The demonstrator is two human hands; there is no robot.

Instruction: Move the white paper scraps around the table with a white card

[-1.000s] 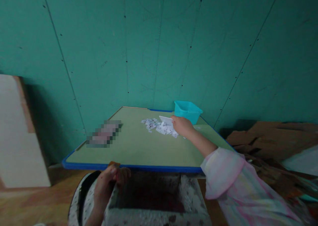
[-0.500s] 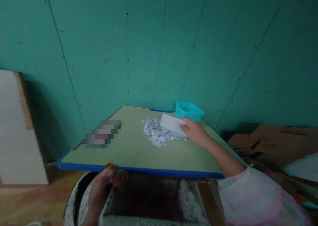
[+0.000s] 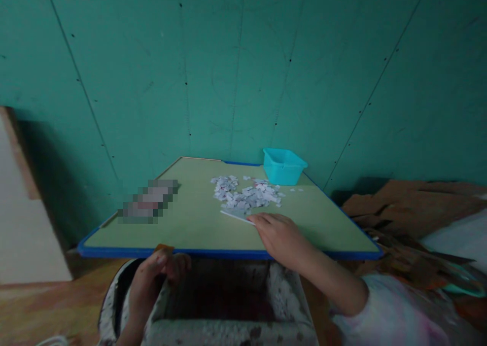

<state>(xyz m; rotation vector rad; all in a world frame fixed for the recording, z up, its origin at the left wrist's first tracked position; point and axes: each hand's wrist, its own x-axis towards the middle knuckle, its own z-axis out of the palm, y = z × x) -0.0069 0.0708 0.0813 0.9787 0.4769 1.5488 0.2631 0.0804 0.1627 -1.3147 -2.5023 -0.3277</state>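
Observation:
My right hand (image 3: 279, 234) is closed on a thin white rectangular board (image 3: 238, 215), seen nearly edge-on. The board stands low over the table, at the near side of a loose pile of small white paper scraps (image 3: 251, 196). At the table's front edge, my left hand (image 3: 165, 265) is closed with its fingers curled, above the left rim of a stained white bin (image 3: 228, 331). A small orange-brown piece (image 3: 164, 247) shows just behind its fingers; whether the hand grips it is unclear.
A turquoise plastic basket (image 3: 285, 167) stands at the table's back right. A pixelated item (image 3: 148, 201) lies on the left of the pale green table (image 3: 198, 234), which has blue edging. Torn cardboard (image 3: 403, 204) is heaped at right, and a green wall (image 3: 228, 82) rises behind.
My right hand has brought the board from above the scraps down to their near side, tipping it edge-on. More of the pile shows now. My left hand keeps its place at the table edge.

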